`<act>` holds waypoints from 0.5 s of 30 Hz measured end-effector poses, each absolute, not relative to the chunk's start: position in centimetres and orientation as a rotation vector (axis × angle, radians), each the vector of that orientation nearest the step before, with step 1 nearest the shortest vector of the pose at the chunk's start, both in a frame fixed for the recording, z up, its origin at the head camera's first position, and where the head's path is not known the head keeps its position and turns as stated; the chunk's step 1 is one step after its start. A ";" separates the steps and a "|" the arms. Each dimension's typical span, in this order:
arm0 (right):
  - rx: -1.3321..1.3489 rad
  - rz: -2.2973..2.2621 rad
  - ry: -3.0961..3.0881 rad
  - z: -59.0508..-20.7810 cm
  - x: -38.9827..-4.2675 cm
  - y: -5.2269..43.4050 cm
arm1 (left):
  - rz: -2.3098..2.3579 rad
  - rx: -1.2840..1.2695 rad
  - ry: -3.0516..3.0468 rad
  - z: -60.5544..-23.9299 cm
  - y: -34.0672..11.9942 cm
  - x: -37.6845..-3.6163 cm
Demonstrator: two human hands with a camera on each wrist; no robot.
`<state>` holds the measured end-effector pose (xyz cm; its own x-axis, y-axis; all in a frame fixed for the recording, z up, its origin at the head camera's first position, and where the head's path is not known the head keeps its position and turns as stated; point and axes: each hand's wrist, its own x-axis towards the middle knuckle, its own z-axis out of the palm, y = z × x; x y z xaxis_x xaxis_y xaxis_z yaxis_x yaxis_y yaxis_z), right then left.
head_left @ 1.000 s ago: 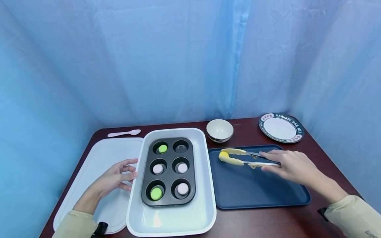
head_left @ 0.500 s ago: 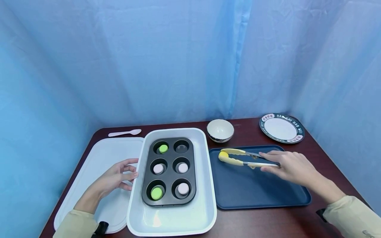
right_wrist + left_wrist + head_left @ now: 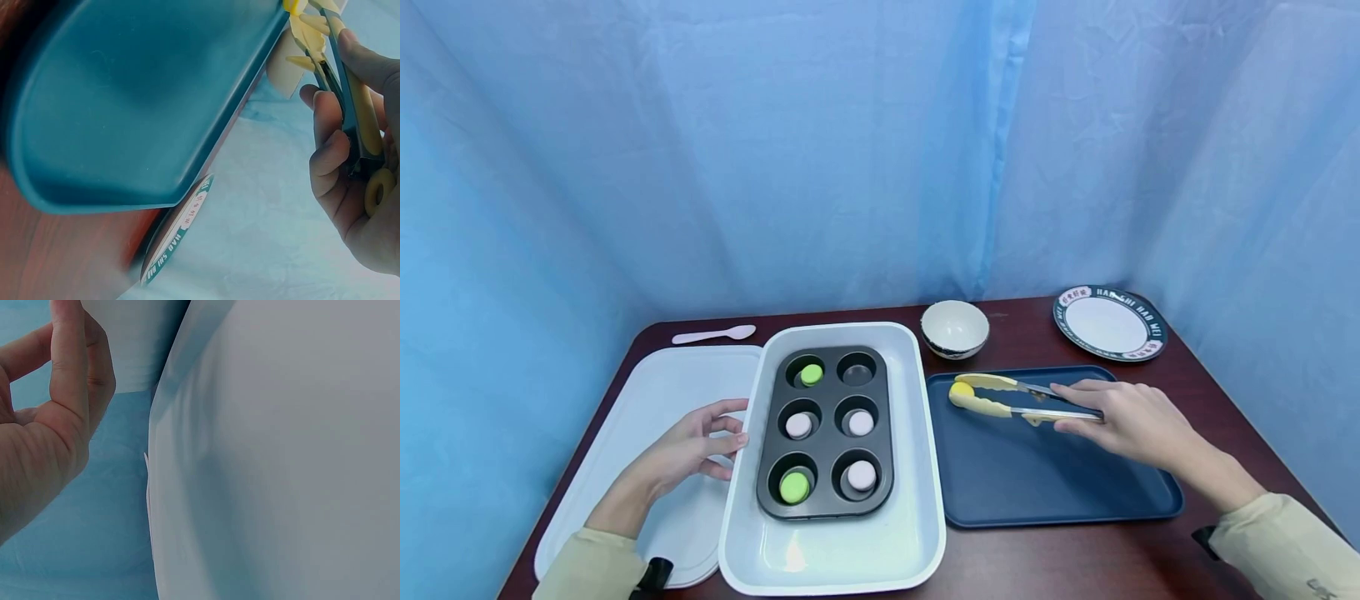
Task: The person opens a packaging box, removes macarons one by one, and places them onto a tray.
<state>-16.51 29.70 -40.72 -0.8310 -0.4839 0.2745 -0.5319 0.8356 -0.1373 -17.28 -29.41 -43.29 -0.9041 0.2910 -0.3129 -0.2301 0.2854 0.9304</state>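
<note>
In the head view my right hand [image 3: 1138, 421] grips a pair of tongs [image 3: 1000, 408] with cream tips, above the navy tray [image 3: 1022, 483]. A small round yellow piece, like a macaron [image 3: 960, 391], sits between the tong tips near the tray's far left corner; whether it touches the tray I cannot tell. My left hand [image 3: 696, 446] rests its fingertips against the left side of the deep white tray [image 3: 831, 567], fingers loosely bent. Inside that tray lies a dark muffin tin [image 3: 826, 433]. Green [image 3: 794, 487] and pale pink [image 3: 861, 476] round pieces lie in its cups; the far right cup is bare.
Under my left arm lies a flat white board or lid [image 3: 625, 433]. A pale spoon [image 3: 715, 335] lies behind it. Behind the navy tray stand a white bowl [image 3: 955, 329] and a green-rimmed plate [image 3: 1108, 323]. A blue curtain [image 3: 850, 167] hangs around the table.
My right hand and the tongs have shifted very slightly left, with the yellow macaron still between the tips. The left hand keeps its place.
</note>
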 end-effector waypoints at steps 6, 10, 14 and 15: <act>0.768 0.319 -2.801 -40.6 -16.4 29.8 | 1.652 0.056 2.134 -43.4 -29.4 -17.3; 0.759 0.319 -2.813 -40.5 -16.4 29.8 | 1.646 0.054 2.140 -43.4 -29.4 -17.3; 0.746 0.317 -2.830 -40.4 -16.3 29.7 | 1.639 0.046 2.148 -43.3 -29.4 -17.3; 0.746 0.319 -2.832 -40.4 -16.3 29.7 | 1.638 0.043 2.150 -43.3 -29.3 -17.3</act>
<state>-16.30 29.72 -40.36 -0.8539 -0.4612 0.2412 -0.5033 0.8498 -0.1568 -17.34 -29.34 -43.31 -0.9048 0.2815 -0.3195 -0.2332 0.3002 0.9249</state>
